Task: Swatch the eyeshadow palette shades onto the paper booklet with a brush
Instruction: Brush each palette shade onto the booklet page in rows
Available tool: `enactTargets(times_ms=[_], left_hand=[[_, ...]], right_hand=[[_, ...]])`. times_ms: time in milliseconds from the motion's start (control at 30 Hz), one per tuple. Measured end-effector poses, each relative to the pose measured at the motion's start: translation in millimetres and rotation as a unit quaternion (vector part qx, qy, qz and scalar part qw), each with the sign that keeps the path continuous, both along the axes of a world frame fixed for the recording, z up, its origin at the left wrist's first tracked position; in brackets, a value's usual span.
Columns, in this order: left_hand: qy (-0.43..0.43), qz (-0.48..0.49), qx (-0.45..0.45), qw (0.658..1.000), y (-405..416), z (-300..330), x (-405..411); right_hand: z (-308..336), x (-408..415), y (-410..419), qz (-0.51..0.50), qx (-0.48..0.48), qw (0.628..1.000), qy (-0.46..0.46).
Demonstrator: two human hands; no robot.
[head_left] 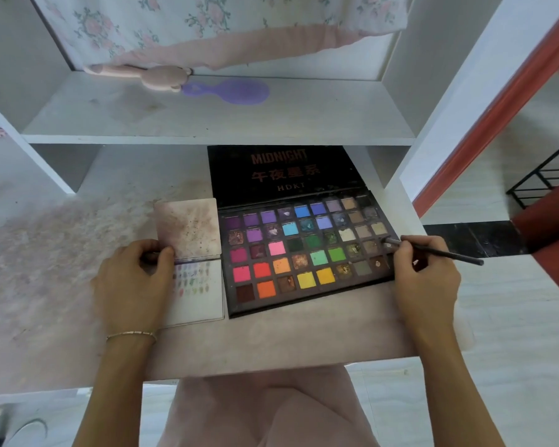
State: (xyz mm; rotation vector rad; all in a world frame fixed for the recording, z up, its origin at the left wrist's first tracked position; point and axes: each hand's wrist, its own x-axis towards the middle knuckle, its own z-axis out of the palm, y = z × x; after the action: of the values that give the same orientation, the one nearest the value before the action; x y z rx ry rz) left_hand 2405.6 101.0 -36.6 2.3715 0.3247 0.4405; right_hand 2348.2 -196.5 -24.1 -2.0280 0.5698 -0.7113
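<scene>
An open black eyeshadow palette point(307, 250) with several rows of coloured pans lies on the table, its lid leaning back under the shelf. A small paper booklet point(204, 304) lies open to its left, the lower page carrying several small colour swatches, the upper page stained pink. My left hand point(136, 279) grips the booklet at its fold, thumb on the left edge. My right hand point(423, 275) holds a thin dark brush point(439, 253), whose tip sits over a brown pan at the palette's right edge.
The table point(271, 343) is pink-stained, with powder smears to the left. A white shelf point(207, 117) above holds a purple hairbrush point(236, 91) and a pink plush toy point(155, 75). The table's right edge drops off beside the palette. Pink clothing covers my lap below.
</scene>
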Motion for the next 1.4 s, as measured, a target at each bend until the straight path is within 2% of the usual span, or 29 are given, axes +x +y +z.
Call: enactTargets(times_ms=[367, 733, 1067, 1400], left_hand=[[0.0, -0.005, 0.006, 1.0, -1, 2, -2], [-0.008, -0.005, 0.003, 1.0, 1, -2, 1], [-0.014, -0.02, -0.024, 0.999, 2, 1, -2], [0.005, -0.031, -0.061, 0.998, 14, 2, -2]], right_hand=[[-1, 1, 0, 0.009, -0.015, 1.0, 0.013], [2, -1, 5, -0.001, 0.0, 1.0, -0.016], [12, -3, 68, 0.169, 0.063, 0.983, -0.036], [9, 1, 134, 0.319, 0.067, 0.945, 0.026]])
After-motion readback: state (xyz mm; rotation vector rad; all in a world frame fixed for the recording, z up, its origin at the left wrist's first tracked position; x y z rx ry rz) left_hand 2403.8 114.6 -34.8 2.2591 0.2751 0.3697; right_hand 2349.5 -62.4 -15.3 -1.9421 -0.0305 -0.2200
